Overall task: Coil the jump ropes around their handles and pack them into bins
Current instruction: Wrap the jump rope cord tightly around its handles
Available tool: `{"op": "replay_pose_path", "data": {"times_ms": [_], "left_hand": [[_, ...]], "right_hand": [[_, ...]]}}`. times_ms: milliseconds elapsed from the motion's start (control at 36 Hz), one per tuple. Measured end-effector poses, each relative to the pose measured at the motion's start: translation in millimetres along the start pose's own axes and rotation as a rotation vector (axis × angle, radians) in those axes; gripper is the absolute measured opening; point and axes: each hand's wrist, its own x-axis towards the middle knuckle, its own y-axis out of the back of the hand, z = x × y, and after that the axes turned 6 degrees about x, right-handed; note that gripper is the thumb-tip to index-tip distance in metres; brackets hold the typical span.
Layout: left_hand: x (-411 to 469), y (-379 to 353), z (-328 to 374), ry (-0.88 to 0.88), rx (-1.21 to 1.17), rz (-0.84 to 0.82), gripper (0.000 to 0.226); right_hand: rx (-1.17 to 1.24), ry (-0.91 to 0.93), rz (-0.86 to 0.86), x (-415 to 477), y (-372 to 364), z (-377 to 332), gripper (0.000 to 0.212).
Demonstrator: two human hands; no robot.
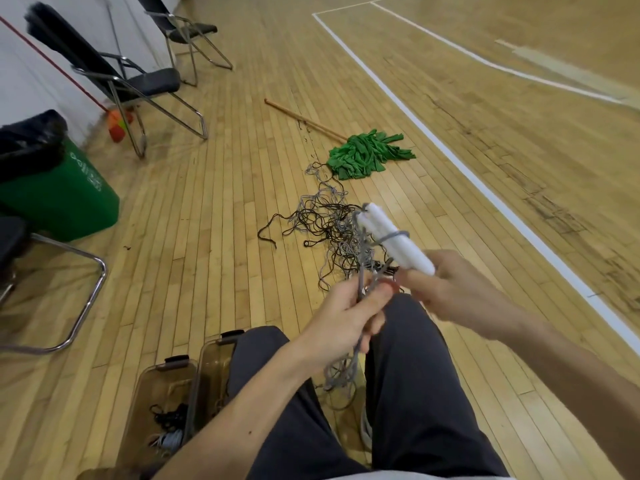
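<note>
My right hand (446, 285) grips the near end of two white jump-rope handles (394, 237) held side by side, pointing away and to the left. A grey rope (391, 236) loops once around them. My left hand (349, 317) pinches several strands of that grey rope, which hang down between my knees in a loose bunch (341, 374). A tangle of grey and dark ropes (325, 223) lies on the wooden floor beyond my hands. Two clear brown bins (162, 375) stand by my left leg; the nearer-left one holds dark and pale coiled ropes (169, 424).
A green mop (370, 152) with a wooden stick lies on the floor past the tangle. Folding chairs (138, 81) line the left wall, with a green waste bin (65, 188) and a chrome chair frame (86, 306) nearer. White court lines (450, 150) run on the right.
</note>
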Motion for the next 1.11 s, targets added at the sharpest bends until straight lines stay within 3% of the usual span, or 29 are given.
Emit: {"op": "replay_pose_path", "data": {"times_ms": [111, 250, 389, 528, 722, 944, 1111], "left_hand": [[-11, -4, -6, 0.125, 0.099, -0.132, 0.017], [-11, -3, 5, 0.151, 0.908, -0.168, 0.02], [-2, 6, 20, -0.007, 1.494, -0.197, 0.035], [2, 28, 40, -0.189, 1.629, -0.267, 0.027], [7, 50, 55, -0.229, 1.499, -0.406, 0.029], [6, 63, 52, -0.168, 0.788, -0.462, 0.009], [5, 67, 40, -0.192, 0.376, -0.414, 0.019]], "right_hand": [[-0.169, -0.026, 0.01, 5, 4, 8, 0.031], [-0.446, -0.069, 0.024, 8, -16, 21, 0.029], [-0.762, -0.099, 0.034, 13, -33, 35, 0.019], [-0.917, -0.091, -0.094, 8, -39, 40, 0.015], [-0.999, 0.024, -0.387, -4, -36, 30, 0.019], [-0.926, 0.271, -0.488, -17, -23, 21, 0.016], [-0.762, 0.418, -0.431, -22, -17, 13, 0.016]]}}
